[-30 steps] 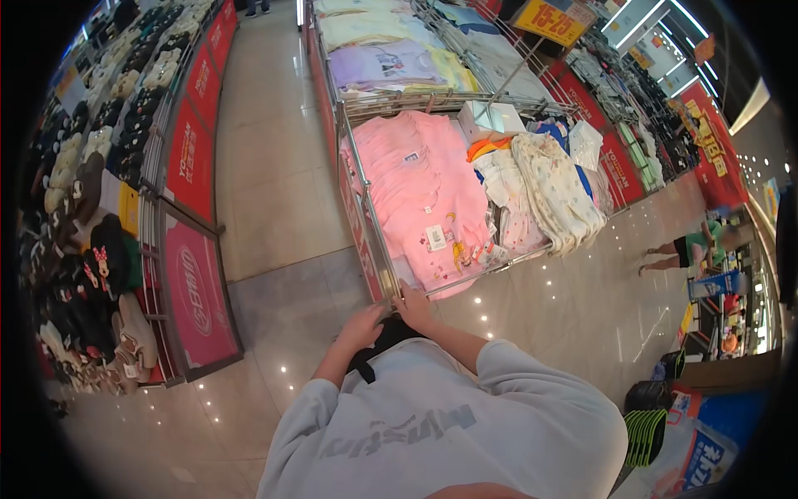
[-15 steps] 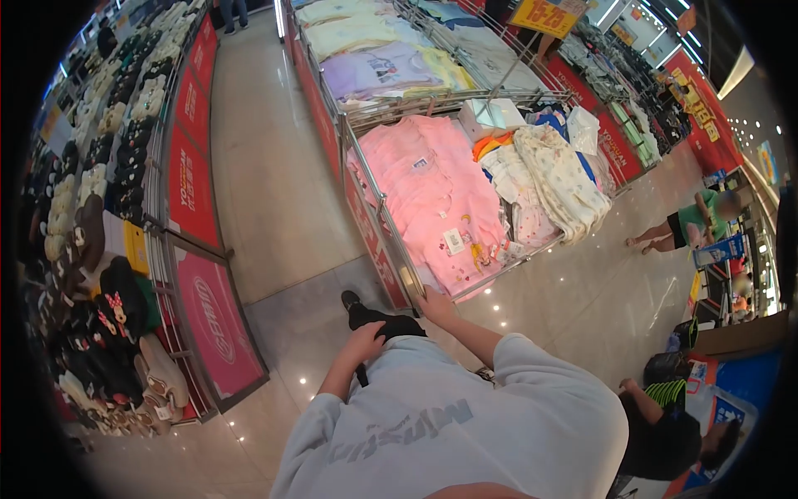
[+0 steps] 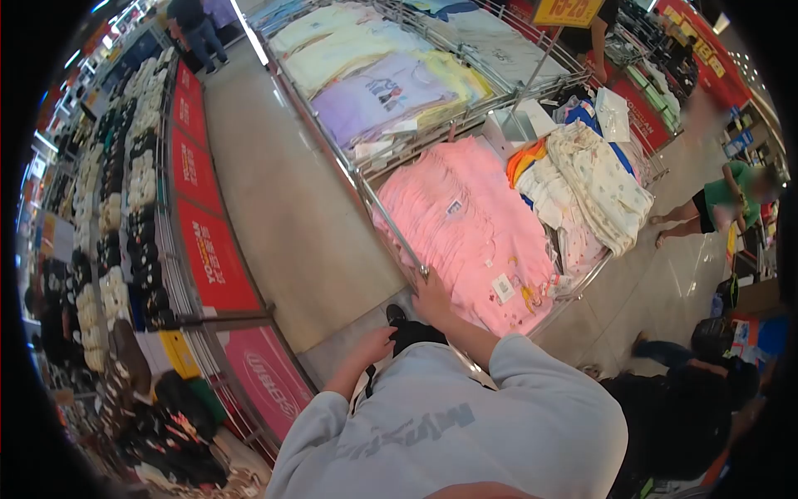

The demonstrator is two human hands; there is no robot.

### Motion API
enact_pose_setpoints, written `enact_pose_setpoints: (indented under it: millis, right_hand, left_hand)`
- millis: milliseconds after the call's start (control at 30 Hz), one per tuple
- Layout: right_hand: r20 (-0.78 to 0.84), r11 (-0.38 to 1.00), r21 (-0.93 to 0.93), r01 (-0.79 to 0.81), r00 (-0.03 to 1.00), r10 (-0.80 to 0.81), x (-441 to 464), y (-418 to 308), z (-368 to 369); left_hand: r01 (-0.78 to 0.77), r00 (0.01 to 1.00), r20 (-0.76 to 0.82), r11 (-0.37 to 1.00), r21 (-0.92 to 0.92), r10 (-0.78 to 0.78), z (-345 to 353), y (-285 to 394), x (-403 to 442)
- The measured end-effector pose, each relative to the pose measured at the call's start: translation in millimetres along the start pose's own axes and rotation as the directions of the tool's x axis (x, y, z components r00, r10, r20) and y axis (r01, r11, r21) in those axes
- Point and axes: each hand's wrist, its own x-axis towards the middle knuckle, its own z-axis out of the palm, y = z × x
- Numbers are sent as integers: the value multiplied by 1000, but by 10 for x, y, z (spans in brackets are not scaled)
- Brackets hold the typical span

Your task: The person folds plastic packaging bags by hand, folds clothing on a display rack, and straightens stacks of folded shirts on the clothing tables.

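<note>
My right hand [image 3: 433, 301] is closed round the metal rail [image 3: 397, 237] at the near left side of a display bin. Right beside it lies a pile of pink garments [image 3: 465, 224] with a white tag [image 3: 503, 288] on top. My left hand [image 3: 371, 348] hangs in front of my dark trousers [image 3: 416, 334], its fingers loosely stretched and holding nothing that I can see. Patterned cream clothes [image 3: 598, 187] lie folded at the right of the bin, next to an open white box [image 3: 519, 125].
Lilac shirts [image 3: 378, 98] fill the bin behind. Shoe racks [image 3: 133, 191] with red panels [image 3: 214, 258] line the aisle [image 3: 274, 200] on the left. A person in green [image 3: 740, 200] stands at the right, one in dark clothes [image 3: 673, 407] is close on my right, and another person [image 3: 196, 33] is far up the aisle.
My view has moved forward and turned, so the bins sit further right and nearer. My right hand stays at the rail. The person in dark clothes has shifted, and a distant person shows more fully.
</note>
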Motion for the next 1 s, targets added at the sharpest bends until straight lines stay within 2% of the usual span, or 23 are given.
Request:
enact_pose_setpoints:
  millis: [100,133,200,300,433,533,633,733,833,933,1000]
  right_hand:
    - [-8,992,-119,-42,999,41,146,-51,12]
    - [-29,995,-102,-6,1000,3,134,-63,-18]
    - [-85,994,-81,74,993,-81,200,-48,-121]
    - [-71,973,164,162,986,-152,380,17,-179]
    - [-27,989,144,28,999,-24,744,82,8]
    - [307,979,106,-173,942,133,991,75,145]
    - [344,984,-84,-156,922,176,1074,28,279]
    - [304,921,-89,-378,871,387,1166,-143,302]
    - [185,887,43,-460,876,445,1287,-239,277]
    - [146,826,-52,-561,814,562,1477,-413,358]
    - [87,788,-138,-600,785,613,1587,-610,412]
  left_hand:
    - [-51,999,18,993,106,49,-522,-144,430]
    - [-71,997,14,988,140,70,-617,-181,550]
    - [-104,994,-25,992,73,106,-797,-165,794]
    - [-169,976,-127,982,84,178,-1038,48,1101]
    - [-365,900,-164,903,226,404,-1253,225,1618]
    - [-446,882,20,819,360,471,-1421,360,1934]
    - [-474,874,148,751,458,462,-1424,247,2148]
    - [-504,861,213,723,472,461,-1508,64,2399]
    - [-573,815,264,649,500,516,-1765,-120,2546]
    - [-662,694,171,525,535,699,-2087,-368,2640]
    - [-630,727,131,579,518,674,-2445,-429,2587]
